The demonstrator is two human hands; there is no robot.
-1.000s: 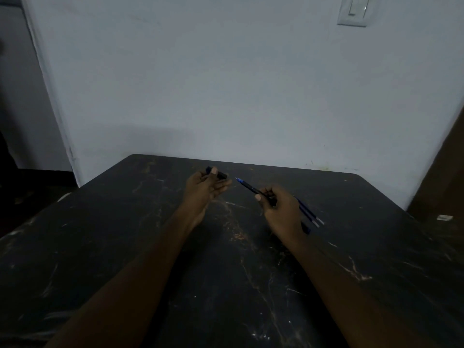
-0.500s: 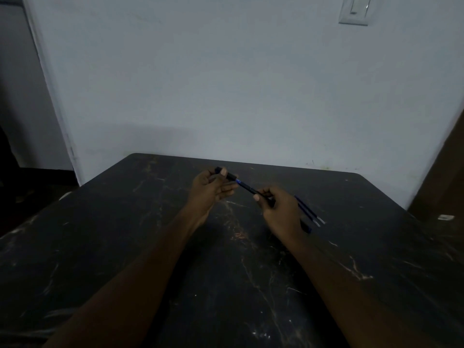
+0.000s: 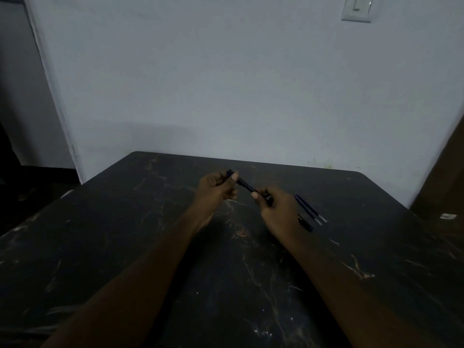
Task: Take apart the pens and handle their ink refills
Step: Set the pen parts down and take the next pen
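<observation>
We saw the left hand [image 3: 216, 189] curled round the far end of a slim dark-blue plastic pen [image 3: 247, 186], thumb laid on top. The right hand [image 3: 278, 209] pinched the pen's near end between thumb and curled fingers. The pen hung between them above the black marbled desk [image 3: 125, 247], slanting from far left to near right. Just right of the right hand two thin blue ink refills [image 3: 310, 209] with pale tips lay side by side on the desk. Another dark pen piece [image 3: 306, 225] showed from under that hand's wrist side — held or lying, we could not tell. Behind stood a white wall [image 3: 226, 84] with a white light switch [image 3: 356, 8].
</observation>
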